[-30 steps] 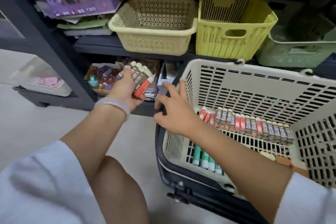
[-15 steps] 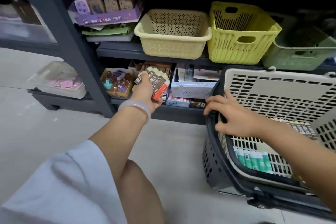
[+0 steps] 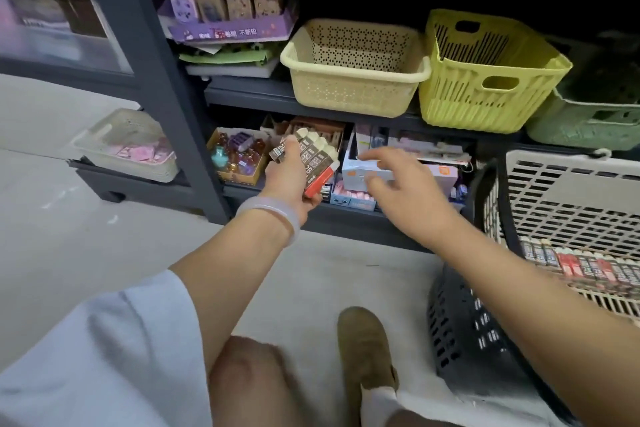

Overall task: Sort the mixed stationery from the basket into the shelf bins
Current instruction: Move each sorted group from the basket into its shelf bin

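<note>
Left hand (image 3: 289, 177) grips brown-and-red pack of 2B lead tubes (image 3: 311, 163) at dark lower shelf (image 3: 346, 218). Right hand (image 3: 405, 194) spread wide, empty, over pale cardboard box (image 3: 360, 172). Cream slatted plastic basket (image 3: 571, 204) right.

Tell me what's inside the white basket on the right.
Inside the white basket, a row of small brown and red boxes lies along the slatted side. The right forearm and the frame edge cover the rest, so anything else in there can't be seen.

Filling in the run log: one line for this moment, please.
left hand: grips bundle of brown-and-red boxed leads at lower shelf | right hand: open, reaching toward white carton | cream slatted basket: still stocked
</note>
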`<act>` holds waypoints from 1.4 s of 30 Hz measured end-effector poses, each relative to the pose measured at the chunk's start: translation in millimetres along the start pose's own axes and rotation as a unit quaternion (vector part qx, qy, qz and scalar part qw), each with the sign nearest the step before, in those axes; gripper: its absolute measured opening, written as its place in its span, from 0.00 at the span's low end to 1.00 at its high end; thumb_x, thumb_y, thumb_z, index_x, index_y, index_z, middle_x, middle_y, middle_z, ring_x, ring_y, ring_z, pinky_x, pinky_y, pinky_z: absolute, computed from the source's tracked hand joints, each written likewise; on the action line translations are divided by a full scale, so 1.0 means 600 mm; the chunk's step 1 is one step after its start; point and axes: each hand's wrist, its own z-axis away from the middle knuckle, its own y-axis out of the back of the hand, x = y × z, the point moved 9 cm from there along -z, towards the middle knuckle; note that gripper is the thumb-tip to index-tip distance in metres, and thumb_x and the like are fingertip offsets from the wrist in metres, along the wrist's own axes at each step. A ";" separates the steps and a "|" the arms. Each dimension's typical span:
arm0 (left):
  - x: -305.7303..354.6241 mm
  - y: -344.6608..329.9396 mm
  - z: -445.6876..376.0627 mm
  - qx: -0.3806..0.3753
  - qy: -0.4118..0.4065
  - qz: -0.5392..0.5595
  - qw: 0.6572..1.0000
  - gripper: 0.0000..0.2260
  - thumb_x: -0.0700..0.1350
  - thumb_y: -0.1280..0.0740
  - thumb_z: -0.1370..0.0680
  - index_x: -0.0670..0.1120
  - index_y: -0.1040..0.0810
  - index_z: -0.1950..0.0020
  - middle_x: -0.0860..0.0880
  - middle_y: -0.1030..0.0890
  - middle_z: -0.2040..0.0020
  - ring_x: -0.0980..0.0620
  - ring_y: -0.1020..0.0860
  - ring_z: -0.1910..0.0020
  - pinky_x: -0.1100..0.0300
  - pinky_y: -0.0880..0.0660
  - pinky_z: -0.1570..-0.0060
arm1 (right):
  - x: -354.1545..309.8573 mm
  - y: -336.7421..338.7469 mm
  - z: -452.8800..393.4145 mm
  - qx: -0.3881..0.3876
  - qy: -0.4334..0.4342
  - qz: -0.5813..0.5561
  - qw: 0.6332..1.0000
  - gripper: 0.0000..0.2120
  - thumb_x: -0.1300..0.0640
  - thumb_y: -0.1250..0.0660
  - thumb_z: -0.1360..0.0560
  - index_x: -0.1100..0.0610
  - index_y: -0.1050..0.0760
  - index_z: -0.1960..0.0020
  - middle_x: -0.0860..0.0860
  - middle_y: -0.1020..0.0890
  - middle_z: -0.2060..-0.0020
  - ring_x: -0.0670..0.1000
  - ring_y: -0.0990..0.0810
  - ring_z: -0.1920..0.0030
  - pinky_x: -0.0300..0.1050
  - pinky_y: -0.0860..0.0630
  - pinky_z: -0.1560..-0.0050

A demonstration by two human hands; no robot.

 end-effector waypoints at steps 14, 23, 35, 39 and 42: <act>0.146 -0.133 -0.046 -0.148 -0.045 0.207 0.966 0.17 0.56 0.46 0.20 0.49 0.22 0.50 0.52 0.16 0.59 0.57 0.18 0.61 0.64 0.23 0.66 | -0.080 -0.025 -0.219 0.065 0.058 -0.245 0.966 0.17 0.59 0.48 0.19 0.56 0.31 0.33 0.51 0.34 0.32 0.43 0.37 0.33 0.21 0.47 0.38; 0.186 -0.056 -0.076 0.039 -0.085 0.152 0.984 0.18 0.60 0.42 0.22 0.46 0.25 0.55 0.48 0.22 0.63 0.54 0.28 0.69 0.68 0.33 0.80 | -0.004 0.013 -0.295 -0.017 0.076 0.349 0.934 0.17 0.51 0.43 0.21 0.54 0.34 0.34 0.51 0.23 0.44 0.54 0.24 0.44 0.53 0.41 0.34; 0.281 -0.064 -0.160 0.031 -0.136 0.159 0.977 0.16 0.58 0.40 0.22 0.48 0.22 0.58 0.52 0.18 0.69 0.54 0.25 0.68 0.67 0.31 0.77 | -0.002 0.012 -0.278 0.049 0.170 0.361 0.916 0.23 0.65 0.19 0.51 0.55 0.19 0.57 0.49 0.23 0.73 0.51 0.24 0.75 0.38 0.31 0.75; 0.294 -0.070 -0.161 0.001 -0.149 0.159 0.976 0.17 0.59 0.41 0.22 0.48 0.22 0.57 0.52 0.17 0.69 0.55 0.24 0.72 0.67 0.30 0.76 | -0.009 0.019 -0.268 0.054 0.168 0.351 0.920 0.21 0.65 0.19 0.48 0.54 0.19 0.57 0.48 0.24 0.74 0.51 0.24 0.75 0.38 0.32 0.76; 0.292 -0.065 -0.164 0.000 -0.146 0.158 0.977 0.17 0.59 0.42 0.22 0.47 0.22 0.56 0.51 0.18 0.70 0.55 0.24 0.70 0.67 0.31 0.77 | -0.009 0.020 -0.262 0.043 0.162 0.348 0.922 0.24 0.65 0.19 0.48 0.54 0.19 0.55 0.47 0.24 0.73 0.50 0.24 0.75 0.38 0.31 0.77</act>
